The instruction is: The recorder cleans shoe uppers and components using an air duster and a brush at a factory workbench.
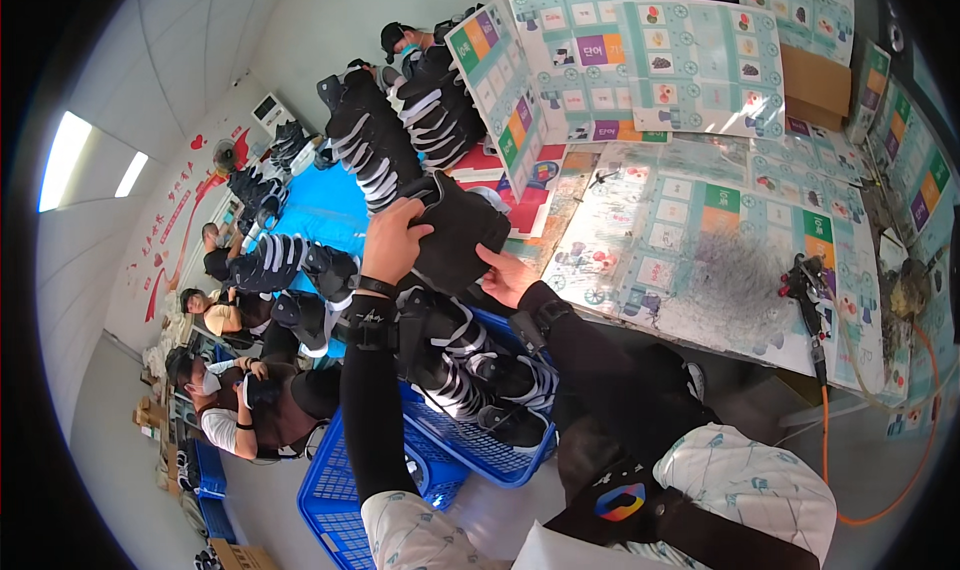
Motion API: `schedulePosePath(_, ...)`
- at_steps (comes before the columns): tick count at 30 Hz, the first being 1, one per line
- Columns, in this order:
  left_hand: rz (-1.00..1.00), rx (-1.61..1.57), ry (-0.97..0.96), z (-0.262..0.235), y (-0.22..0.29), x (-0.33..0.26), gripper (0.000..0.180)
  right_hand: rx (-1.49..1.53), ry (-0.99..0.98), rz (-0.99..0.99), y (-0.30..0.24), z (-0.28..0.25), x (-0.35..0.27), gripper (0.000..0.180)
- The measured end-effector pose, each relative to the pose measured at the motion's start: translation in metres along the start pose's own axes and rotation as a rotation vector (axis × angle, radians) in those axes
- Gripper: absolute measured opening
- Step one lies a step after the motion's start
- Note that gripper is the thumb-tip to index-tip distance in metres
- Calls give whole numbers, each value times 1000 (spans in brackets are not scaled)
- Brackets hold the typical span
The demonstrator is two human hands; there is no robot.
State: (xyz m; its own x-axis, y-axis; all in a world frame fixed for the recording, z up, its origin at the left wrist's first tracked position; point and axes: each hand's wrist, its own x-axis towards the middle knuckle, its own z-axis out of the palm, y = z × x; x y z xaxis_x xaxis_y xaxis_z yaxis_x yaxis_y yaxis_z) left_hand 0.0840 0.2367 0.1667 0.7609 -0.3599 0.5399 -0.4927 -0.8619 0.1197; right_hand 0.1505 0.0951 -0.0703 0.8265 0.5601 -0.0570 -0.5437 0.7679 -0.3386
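Both hands hold a black shoe (455, 232) above a blue basket, in front of the table's left end. My left hand (393, 240) pinches its upper left edge, thumb and fingers closed on it. My right hand (507, 275) grips its lower right side, thumb on the near face; some of its fingers are hidden behind. The shoe's far side and sole are out of sight. Just below my hands, several black shoes (470, 360) with white-grey soles are piled in the blue basket (520, 465).
A spray gun (803, 282) with an orange hose (900, 485) rests at the right of the paper-covered worktable (660, 305). Printed boards (700, 65) stand behind it. Tall shoe stacks (365, 135) rise at the back left on a blue surface (318, 210). Co-workers, one masked person (250, 410) among them, are at the left.
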Motion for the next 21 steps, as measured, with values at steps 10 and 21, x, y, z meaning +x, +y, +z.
schedulePosePath(10,-21,264,211,-55,29,-23,16,-70,-257,-255,16,65,22,37)
schedulePosePath(21,-125,417,395,-81,31,-36,16,82,-501,-192,32,116,18,43)
